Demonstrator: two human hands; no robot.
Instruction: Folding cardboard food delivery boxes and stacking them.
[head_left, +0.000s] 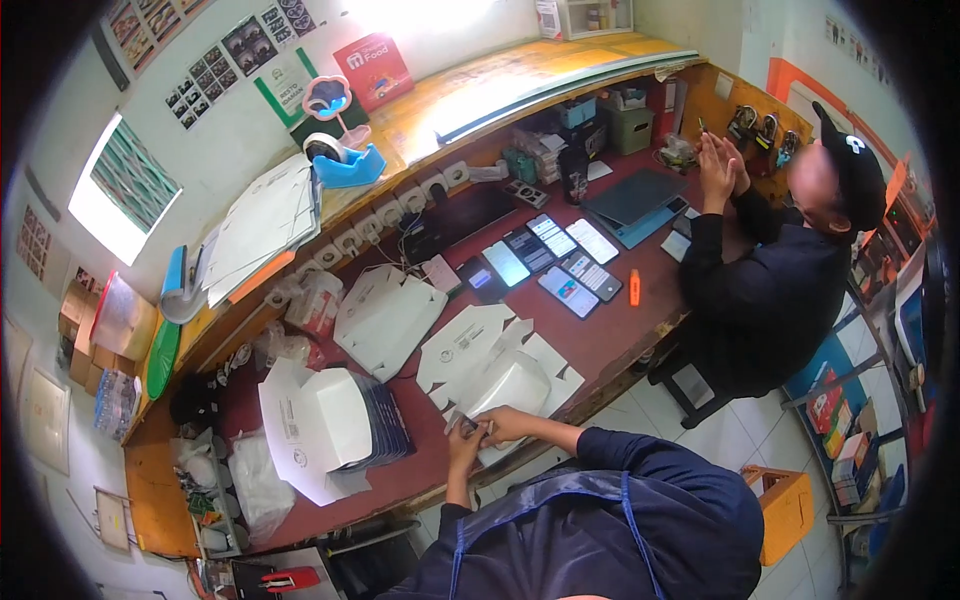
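At the table's near edge, my left hand (464, 445) and my right hand (507, 425) meet at the front corner of a white paperboard food box (514, 384). Fingers of both hands pinch a small folded flap there, which has a dark side. This box is partly folded, with side flaps spread out and a printed lid panel lying back. To its left stands a nested stack of folded boxes (349, 416), white inside and dark outside, the top lid raised. Behind lie flat white box blanks (388, 319).
Several smartphones (553, 235) and an orange highlighter (634, 287) lie on the dark red tabletop (600, 334). A person in black (765, 292) sits at the right, hands together. White plastic bags (261, 484) are at the left. Power sockets (390, 212) line the shelf, where a blue tape dispenser (349, 166) stands.
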